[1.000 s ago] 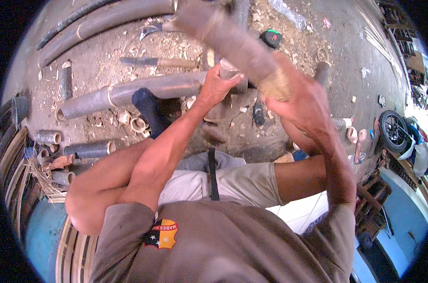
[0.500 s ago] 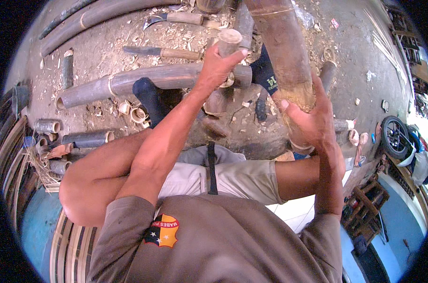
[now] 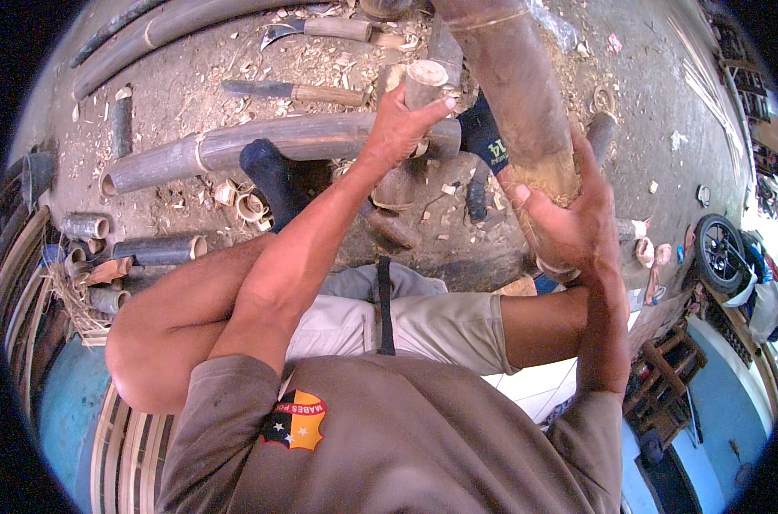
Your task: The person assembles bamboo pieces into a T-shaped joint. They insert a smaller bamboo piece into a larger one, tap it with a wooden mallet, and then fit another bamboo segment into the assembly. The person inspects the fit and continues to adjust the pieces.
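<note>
My left hand (image 3: 397, 127) is closed round a short, round piece of wood (image 3: 426, 79) with a pale, flat top end. Below that hand lies a long brown bamboo pole (image 3: 252, 144), running across the floor to the left. On the right, a thick bamboo pole (image 3: 517, 77) slants from the far edge toward my right knee. My right hand (image 3: 571, 218) grips its near part, thumb on top and fingers along the right side. Around the grip the bamboo is scraped to a yellowish, fibrous surface. What the wood's lower end touches is hidden.
A hooked blade (image 3: 284, 32) with a wooden handle and a knife (image 3: 265, 90) lie at the far left among shavings. Short bamboo pieces (image 3: 162, 250) lie at the left. My dark-socked foot (image 3: 273, 184) rests beside the long pole. A wheel (image 3: 721, 248) stands at the right.
My left hand and the round wood have shifted slightly right and nearer to me. My right hand and the thick bamboo appear a little further right. Both grips stay the same.
</note>
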A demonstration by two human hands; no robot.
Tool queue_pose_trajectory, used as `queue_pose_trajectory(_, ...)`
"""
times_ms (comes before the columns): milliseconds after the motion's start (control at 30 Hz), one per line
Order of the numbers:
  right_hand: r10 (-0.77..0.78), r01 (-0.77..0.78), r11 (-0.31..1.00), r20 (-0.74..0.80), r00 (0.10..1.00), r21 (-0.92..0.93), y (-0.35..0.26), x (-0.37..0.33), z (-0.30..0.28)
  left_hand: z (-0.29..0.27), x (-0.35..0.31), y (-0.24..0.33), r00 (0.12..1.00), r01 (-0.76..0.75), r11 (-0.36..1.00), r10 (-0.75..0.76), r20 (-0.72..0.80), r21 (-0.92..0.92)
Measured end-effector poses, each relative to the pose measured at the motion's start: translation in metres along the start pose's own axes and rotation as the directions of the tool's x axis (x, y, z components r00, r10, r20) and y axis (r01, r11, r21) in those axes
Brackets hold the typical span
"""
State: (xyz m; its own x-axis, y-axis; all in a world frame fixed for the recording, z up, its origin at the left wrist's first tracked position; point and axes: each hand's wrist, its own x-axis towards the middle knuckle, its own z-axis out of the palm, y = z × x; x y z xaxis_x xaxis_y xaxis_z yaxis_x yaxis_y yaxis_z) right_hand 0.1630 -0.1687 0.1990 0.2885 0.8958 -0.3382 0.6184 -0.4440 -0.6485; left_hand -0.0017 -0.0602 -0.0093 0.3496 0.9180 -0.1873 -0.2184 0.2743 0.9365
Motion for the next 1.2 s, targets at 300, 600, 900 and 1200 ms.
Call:
queue_pose_trajectory(300, -0.079, 0.091, 0.945, 0.052, 0.996, -0.315, -0.010, 0.046, -0.008, 0.005, 0.003, 0.013, 0.988, 0.143, 0.977, -0.151, 0.042, 0.158)
queue_pose_trajectory(600, -0.209, 0.195, 0.958, -0.045, 0.977, -0.211, -0.020, 0.037, -0.006, -0.001, -0.002, 0.009, 0.979, 0.146, 0.969, -0.171, 0.113, 0.199)
queue_pose_trajectory(900, -0.361, 0.371, 0.929, -0.221, 0.906, 0.005, 0.002, 0.001, 0.018, -0.002, -0.019, 0.001, 0.968, 0.123, 0.977, -0.157, 0.197, 0.175)
queue_pose_trajectory(1200, -0.017, 0.015, 0.999, -0.066, 0.998, -0.037, 0.001, -0.028, 0.021, -0.011, -0.003, 0.003, 0.984, 0.180, 0.975, -0.178, -0.023, 0.133)
